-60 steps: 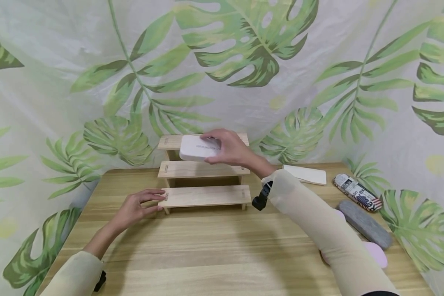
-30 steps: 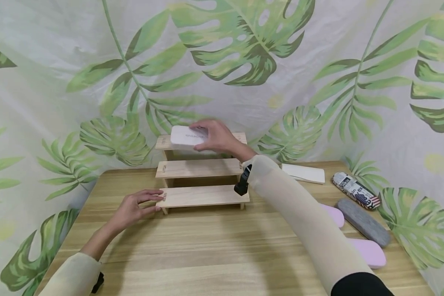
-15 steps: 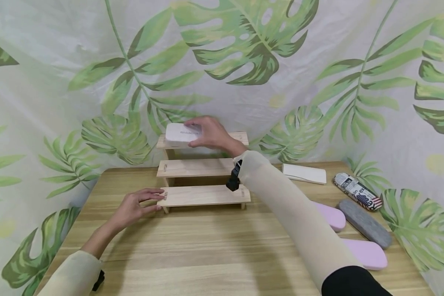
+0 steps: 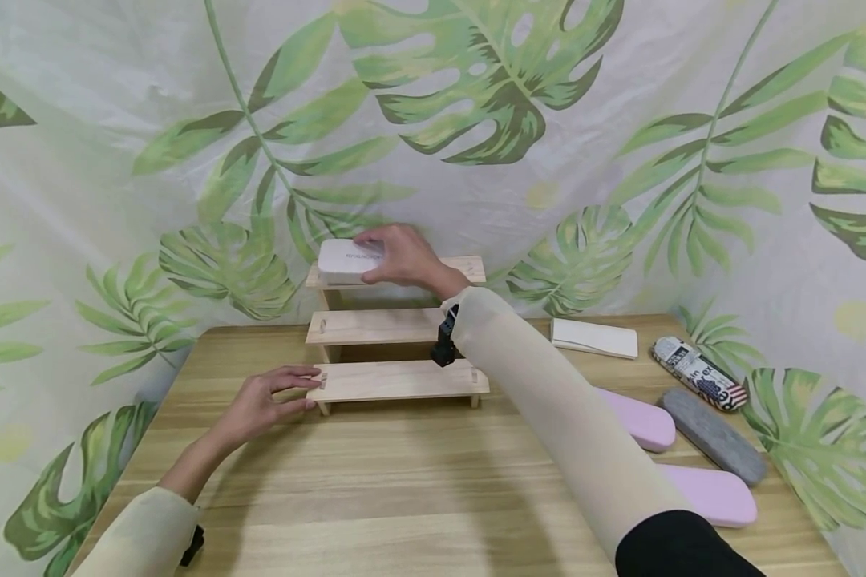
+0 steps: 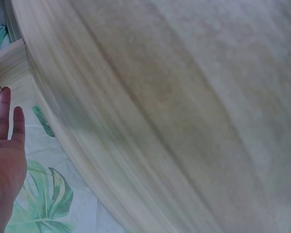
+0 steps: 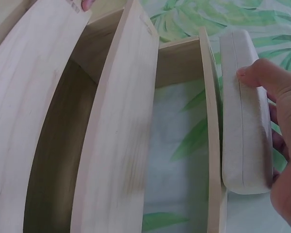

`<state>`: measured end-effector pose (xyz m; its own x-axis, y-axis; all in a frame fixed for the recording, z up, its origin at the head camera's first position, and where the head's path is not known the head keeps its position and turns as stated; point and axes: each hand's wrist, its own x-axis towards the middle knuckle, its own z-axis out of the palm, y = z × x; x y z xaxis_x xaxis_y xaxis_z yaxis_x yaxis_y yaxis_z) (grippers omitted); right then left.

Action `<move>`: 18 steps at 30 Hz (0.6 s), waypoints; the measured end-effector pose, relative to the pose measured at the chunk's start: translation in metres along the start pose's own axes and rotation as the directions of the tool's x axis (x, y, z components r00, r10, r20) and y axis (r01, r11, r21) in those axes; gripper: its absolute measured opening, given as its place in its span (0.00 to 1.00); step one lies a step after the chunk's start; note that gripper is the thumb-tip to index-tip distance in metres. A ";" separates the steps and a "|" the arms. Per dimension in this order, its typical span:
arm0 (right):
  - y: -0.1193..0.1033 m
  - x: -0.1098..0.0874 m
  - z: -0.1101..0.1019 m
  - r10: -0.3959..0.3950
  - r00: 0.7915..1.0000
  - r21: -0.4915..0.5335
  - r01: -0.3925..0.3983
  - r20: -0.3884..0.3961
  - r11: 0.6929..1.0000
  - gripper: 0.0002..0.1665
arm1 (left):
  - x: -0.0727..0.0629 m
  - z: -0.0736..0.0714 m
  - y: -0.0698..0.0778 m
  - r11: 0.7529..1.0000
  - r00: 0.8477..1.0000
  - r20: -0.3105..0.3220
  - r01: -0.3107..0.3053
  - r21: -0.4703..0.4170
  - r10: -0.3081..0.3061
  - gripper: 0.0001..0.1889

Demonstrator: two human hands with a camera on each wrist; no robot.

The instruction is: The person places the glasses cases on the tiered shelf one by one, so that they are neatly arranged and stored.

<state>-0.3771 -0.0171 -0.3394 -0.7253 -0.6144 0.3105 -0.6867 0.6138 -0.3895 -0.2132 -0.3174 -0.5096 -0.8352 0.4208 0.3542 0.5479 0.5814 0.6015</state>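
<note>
A white glasses case (image 4: 348,260) with lettering on its lid is at the left part of the top tier of a three-tier wooden shelf (image 4: 397,380). My right hand (image 4: 404,258) grips its right part, thumb on the near side and fingers over the back. In the right wrist view the case (image 6: 245,116) lies right against the top board; whether it bears fully on it I cannot tell. My left hand (image 4: 263,405) touches the left end of the lowest tier with extended fingers. The left wrist view shows this hand (image 5: 7,165) only at its edge.
On the table's right side lie two pink glasses cases (image 4: 710,495), a grey case (image 4: 713,437) and a newsprint-patterned case (image 4: 698,373). A white flat folded item (image 4: 595,337) lies at the back. A leaf-printed cloth (image 4: 548,104) hangs behind the table.
My right hand has carried the white glasses case left and back, from above the middle tier to the top tier's left part. The left hand stays at the shelf's left end.
</note>
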 end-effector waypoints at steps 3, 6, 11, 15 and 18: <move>-0.002 0.003 0.000 -0.011 1.000 -0.011 0.011 0.003 1.000 0.38 | 0.000 0.000 0.000 1.000 1.000 0.000 0.003 -0.002 -0.003 0.19; -0.004 0.007 0.001 -0.022 1.000 -0.029 0.022 0.010 0.999 0.38 | -0.001 -0.001 0.000 1.000 1.000 -0.003 0.008 0.000 -0.008 0.19; -0.007 0.012 0.004 -0.014 1.000 -0.028 0.014 0.028 1.000 0.38 | -0.002 -0.001 0.000 1.000 1.000 -0.003 0.019 0.003 -0.019 0.18; -0.009 0.014 0.005 0.006 0.999 -0.019 -0.005 0.039 1.000 0.39 | -0.002 -0.001 0.000 1.000 1.000 0.003 0.017 -0.008 -0.017 0.18; -0.009 0.016 0.006 0.019 0.999 -0.021 -0.018 0.044 1.000 0.39 | -0.002 0.000 0.000 1.000 1.000 0.003 0.014 -0.015 -0.014 0.19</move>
<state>-0.3817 -0.0353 -0.3364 -0.7356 -0.6239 0.2641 -0.6741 0.6353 -0.3768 -0.2118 -0.3181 -0.5099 -0.8425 0.4146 0.3440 0.5356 0.5765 0.6171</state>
